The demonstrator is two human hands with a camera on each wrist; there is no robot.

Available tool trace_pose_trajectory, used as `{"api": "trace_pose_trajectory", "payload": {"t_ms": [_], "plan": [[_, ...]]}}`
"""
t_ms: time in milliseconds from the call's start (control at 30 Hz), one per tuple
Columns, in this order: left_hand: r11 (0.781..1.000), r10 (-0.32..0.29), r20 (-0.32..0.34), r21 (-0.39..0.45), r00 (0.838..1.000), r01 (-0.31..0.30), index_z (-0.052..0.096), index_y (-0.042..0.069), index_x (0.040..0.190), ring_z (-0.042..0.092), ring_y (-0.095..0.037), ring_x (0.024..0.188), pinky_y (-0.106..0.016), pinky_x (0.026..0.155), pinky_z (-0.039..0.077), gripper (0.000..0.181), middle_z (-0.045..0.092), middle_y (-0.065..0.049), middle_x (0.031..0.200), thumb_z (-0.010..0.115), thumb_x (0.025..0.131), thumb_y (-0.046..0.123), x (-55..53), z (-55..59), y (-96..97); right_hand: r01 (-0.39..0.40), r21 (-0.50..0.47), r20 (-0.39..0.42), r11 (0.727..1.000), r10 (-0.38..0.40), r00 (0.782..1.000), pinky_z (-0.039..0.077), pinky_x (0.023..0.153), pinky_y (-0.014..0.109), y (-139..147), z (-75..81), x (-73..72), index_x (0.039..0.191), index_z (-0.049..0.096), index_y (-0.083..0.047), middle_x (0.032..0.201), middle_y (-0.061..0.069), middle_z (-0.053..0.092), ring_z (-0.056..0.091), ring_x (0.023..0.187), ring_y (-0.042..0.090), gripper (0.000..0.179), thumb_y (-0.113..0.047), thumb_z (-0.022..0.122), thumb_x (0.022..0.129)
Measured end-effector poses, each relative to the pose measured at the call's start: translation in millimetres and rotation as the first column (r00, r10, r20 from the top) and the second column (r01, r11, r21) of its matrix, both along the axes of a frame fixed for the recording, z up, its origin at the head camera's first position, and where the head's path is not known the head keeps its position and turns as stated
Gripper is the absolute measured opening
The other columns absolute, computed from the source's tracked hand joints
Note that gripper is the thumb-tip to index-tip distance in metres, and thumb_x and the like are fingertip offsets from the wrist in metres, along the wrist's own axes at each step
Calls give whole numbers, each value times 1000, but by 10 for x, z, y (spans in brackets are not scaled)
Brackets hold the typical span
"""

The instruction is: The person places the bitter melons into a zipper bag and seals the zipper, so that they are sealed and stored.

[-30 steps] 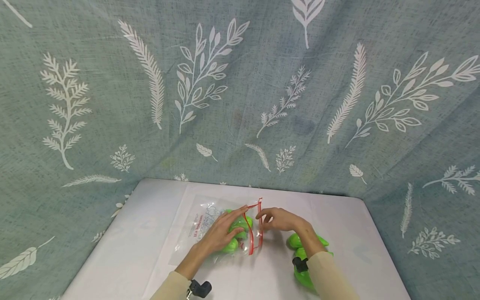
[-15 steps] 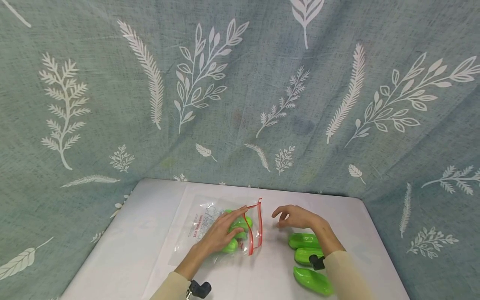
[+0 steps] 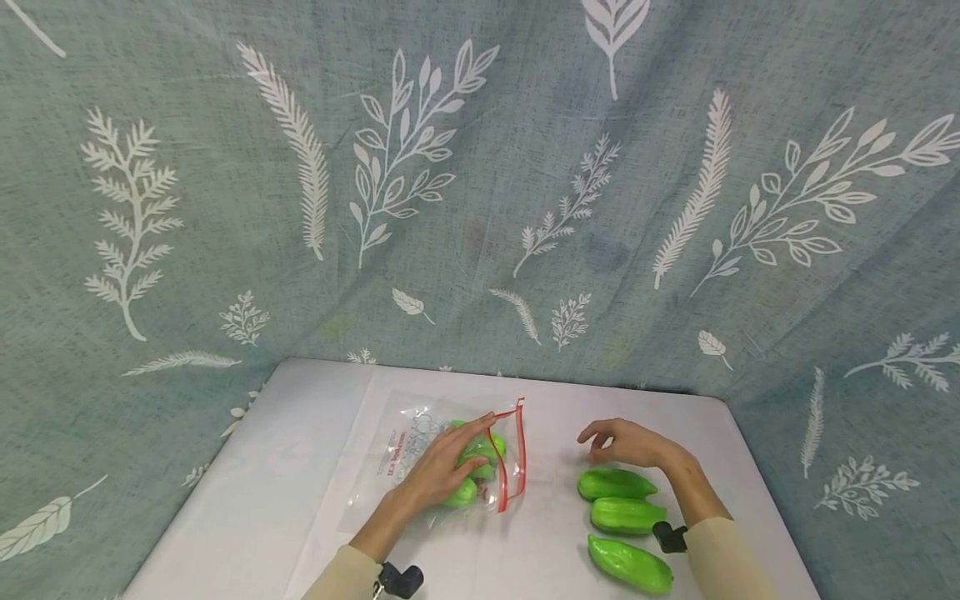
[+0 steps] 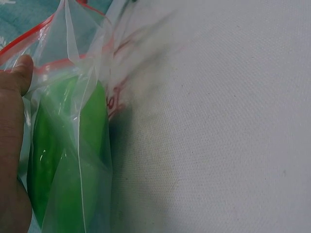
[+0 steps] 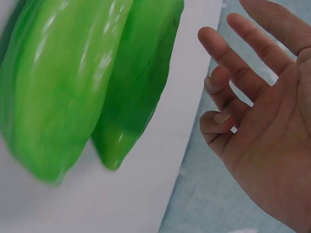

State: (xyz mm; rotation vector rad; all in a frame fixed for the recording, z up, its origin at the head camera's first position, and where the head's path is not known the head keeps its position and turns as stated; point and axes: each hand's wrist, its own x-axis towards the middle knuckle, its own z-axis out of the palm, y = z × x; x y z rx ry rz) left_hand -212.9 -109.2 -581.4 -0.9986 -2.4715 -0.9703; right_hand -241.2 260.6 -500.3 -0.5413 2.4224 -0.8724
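Observation:
A clear zip bag (image 3: 372, 482) with a red zip strip lies on its side, its mouth facing right and standing open. Several glossy green cucumber-like vegetables (image 4: 53, 160) are inside it. Across the bag's top rests my left hand (image 3: 438, 467), fingers extended and thumb spread. To the right lie 3 more green cucumber-like vegetables: one at the back (image 3: 617, 484), a ribbed one in the middle (image 3: 628, 516) and one in front (image 3: 632, 564). Just behind the back one, my right hand (image 3: 633, 442) hovers with fingers loosely bent; in the right wrist view its palm holds nothing.
Everything lies on a white table (image 3: 547, 550). A teal leaf-patterned cloth (image 3: 480, 317) rises behind the table's back edge and along both sides. A wrist camera (image 3: 401, 580) shows on the left arm, another camera (image 3: 669, 537) on the right.
My right hand has left the bag's mouth and moved right, over behind the vegetables, which its arm partly covered before. The left hand and bag have stayed put.

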Motion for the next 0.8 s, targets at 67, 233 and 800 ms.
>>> {"api": "trace_pose_trajectory", "payload": {"t_ms": [67, 233, 800], "plan": [[1000, -1, 1, -2, 1000, 1, 37, 25, 156, 47, -19, 140, -61, 113, 37, 72, 42, 8, 158, 73, 93, 23, -2, -4, -4, 4, -9, 10, 1000, -4, 1000, 52, 90, 49, 78, -16, 14, 129, 66, -10, 116, 10, 68, 61, 110, 30, 41, -30, 72, 93], [1000, 2, -1, -4, 1000, -2, 37, 26, 157, 48, -19, 139, -59, 111, 40, 73, 42, 7, 158, 73, 93, 24, 2, -11, -11, 13, -12, 35, 1000, -12, 999, 52, 88, 49, 243, -62, 52, 130, 65, -8, 114, 10, 68, 61, 107, 29, 45, -34, 72, 93], [1000, 8, -9, -21, 1000, -8, 38, 22, 156, 49, -20, 138, -56, 111, 40, 70, 42, 5, 158, 70, 94, 27, 4, -16, -8, 109, -8, 107, 994, -107, 988, 46, 93, 63, 611, -163, 229, 131, 66, -13, 118, 8, 66, 58, 114, 33, 44, -31, 73, 91]]}}
